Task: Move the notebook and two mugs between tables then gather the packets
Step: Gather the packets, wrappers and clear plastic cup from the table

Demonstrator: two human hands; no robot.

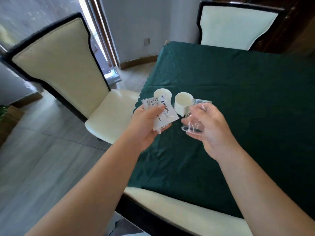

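Observation:
Two white mugs stand near the left edge of the table with the dark green cloth (238, 92): one mug (162, 94) partly behind the packets, the other mug (183, 103) just right of it. My left hand (146, 126) grips a few white printed packets (163, 113) above the table's left edge. My right hand (209, 126) holds a clear plastic bag (196, 121), crumpled in its fingers, right beside the second mug. No notebook is in view.
A cream chair with a black frame (64, 65) stands left of the table, its seat (110, 114) close to the cloth's edge. Another chair (237, 24) is at the far side. A third chair's cream seat (179, 208) lies under my arms.

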